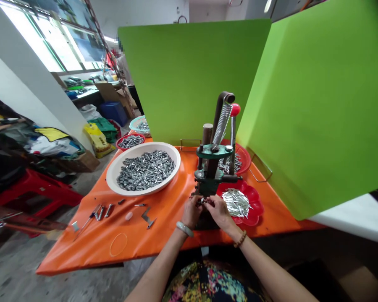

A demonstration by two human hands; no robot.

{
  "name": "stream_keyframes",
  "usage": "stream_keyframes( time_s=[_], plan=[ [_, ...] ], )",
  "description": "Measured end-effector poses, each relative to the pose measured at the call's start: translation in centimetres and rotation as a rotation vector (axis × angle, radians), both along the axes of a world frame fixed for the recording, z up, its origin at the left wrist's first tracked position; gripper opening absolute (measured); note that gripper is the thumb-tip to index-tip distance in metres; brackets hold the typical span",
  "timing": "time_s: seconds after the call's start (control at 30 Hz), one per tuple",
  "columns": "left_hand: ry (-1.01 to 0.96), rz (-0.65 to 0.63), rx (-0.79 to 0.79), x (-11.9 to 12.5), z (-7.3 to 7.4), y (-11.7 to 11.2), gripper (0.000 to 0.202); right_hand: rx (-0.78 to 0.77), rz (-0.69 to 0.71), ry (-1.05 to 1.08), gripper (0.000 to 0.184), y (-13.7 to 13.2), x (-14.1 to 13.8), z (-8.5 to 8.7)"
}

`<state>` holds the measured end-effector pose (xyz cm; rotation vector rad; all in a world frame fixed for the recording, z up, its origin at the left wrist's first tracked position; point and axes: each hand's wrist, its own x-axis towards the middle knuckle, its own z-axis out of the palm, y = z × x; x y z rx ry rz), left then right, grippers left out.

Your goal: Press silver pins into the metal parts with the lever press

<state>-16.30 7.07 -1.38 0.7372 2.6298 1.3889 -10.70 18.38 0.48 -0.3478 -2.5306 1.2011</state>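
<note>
A green hand press [214, 165] with a spring and a red-knobbed lever stands on the orange table [164, 235]. Both hands meet at its base. My left hand [191, 211], with a pale bangle on the wrist, has its fingers curled and pinched at the press base. My right hand [219, 209], wearing a bead bracelet, pinches close beside it. A small metal part seems to sit between the fingertips, too small to name. A red flower-shaped dish [253, 203] of thin metal pieces lies just right of my right hand.
A large white bowl [144, 169] of small grey metal parts sits at the left. A red plate [243, 157] of parts is behind the press. Small tools [99, 212] and a rubber band [118, 244] lie near the front left. Green screens [318, 105] wall the back and right.
</note>
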Motion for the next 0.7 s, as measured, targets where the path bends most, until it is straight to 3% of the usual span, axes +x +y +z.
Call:
stream_keyframes(
  time_s=[0.17, 0.33, 0.53, 0.7],
  plan=[
    [0.046, -0.029, 0.018, -0.1, -0.5, 0.0, 0.026, 0.08, 0.067, -0.114, 0.013, 3.7, 0.6, 1.1],
    [-0.005, -0.034, 0.014, -0.1, -0.6, 0.1, 0.025, 0.213, -0.018, -0.25, 0.015, 9.0, 0.8, 0.8],
    [-0.058, -0.033, 0.02, -0.1, -0.5, 0.1, 0.025, 0.203, -0.025, -0.317, 0.009, 8.6, -0.6, -0.8],
    [-0.063, -0.014, 0.034, 0.0, -0.2, 0.1, 0.026, 0.116, 0.01, -0.321, 0.01, 8.4, -0.7, -0.5]
  ],
)
